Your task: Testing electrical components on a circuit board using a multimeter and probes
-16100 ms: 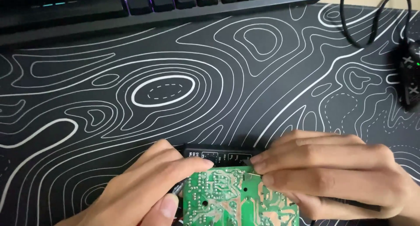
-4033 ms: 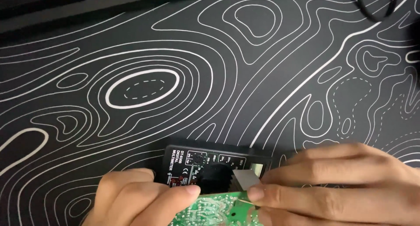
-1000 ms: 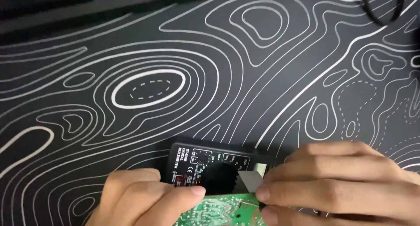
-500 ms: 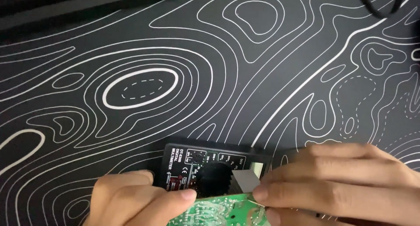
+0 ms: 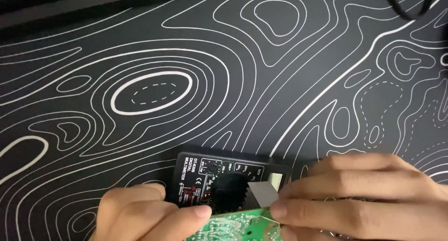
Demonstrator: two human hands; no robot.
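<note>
Both hands (image 5: 261, 213) pinch a green circuit board (image 5: 235, 226) over a black contour-lined desk mat (image 5: 224, 82).

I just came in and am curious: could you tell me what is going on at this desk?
A person holds a green circuit board between both hands at the bottom edge of the view. The left hand grips its left side; the right hand pinches its right side. Beneath it, a black multimeter lies on a black desk mat with white contour lines.
</note>
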